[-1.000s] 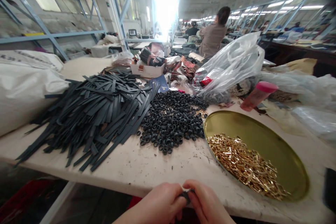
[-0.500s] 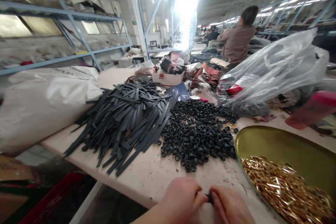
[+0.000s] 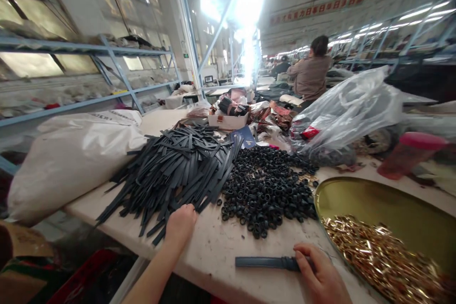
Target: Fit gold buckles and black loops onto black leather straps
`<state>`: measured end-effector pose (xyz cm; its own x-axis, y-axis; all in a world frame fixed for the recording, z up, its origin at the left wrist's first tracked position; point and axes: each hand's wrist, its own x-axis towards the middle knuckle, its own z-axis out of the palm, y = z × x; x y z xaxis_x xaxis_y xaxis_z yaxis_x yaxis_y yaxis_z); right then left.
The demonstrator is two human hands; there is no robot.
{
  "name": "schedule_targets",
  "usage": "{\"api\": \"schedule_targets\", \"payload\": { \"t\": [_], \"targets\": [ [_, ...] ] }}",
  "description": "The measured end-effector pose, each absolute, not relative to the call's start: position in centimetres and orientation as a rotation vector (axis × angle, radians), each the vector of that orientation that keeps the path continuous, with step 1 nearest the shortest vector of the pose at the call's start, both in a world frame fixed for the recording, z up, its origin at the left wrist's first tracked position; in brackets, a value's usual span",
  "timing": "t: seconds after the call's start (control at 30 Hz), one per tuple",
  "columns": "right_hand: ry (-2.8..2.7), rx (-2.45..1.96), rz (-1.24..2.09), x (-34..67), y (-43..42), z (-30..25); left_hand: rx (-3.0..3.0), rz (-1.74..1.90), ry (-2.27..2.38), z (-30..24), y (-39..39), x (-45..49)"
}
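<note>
My right hand (image 3: 322, 270) has its fingers closed on one end of a flat black strap (image 3: 261, 262). The strap extends leftward just over the table and carries a small black loop (image 3: 290, 263) close to my fingers. At the near edge of a heap of black strips (image 3: 174, 156) is my left hand (image 3: 181, 223), its fingers curled in; whatever they hold is hidden behind the hand. Beyond and between both hands lies a mound of small black loops (image 3: 267, 185).
To the right, an oval tray (image 3: 384, 194) contains many gold-coloured metal pieces (image 3: 377, 247). A pink-lidded bottle (image 3: 409, 156) and a clear plastic bag (image 3: 356, 99) are behind it. A white sack (image 3: 74, 156) borders the table's left side. Farther back stands a person (image 3: 311, 73).
My hands have come apart from their pinch over the small black piece. The left has gone forward and left to the strips; the right now holds a strap in plain sight.
</note>
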<state>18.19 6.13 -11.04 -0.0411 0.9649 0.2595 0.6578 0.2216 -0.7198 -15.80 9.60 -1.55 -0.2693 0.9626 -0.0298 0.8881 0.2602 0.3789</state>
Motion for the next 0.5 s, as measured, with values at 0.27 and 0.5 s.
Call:
{"api": "schedule_targets", "payload": {
  "t": [0.27, 0.5],
  "targets": [
    [-1.634, -1.429, 0.926, 15.1, 3.3, -4.1, 1.232, 0.704, 1.418, 1.0, 2.6, -6.4],
    [-1.556, -1.338, 1.59, 12.9, -1.8, -0.6, 0.637, 0.81, 1.067, -0.1, -0.4, -1.1]
  ]
}}
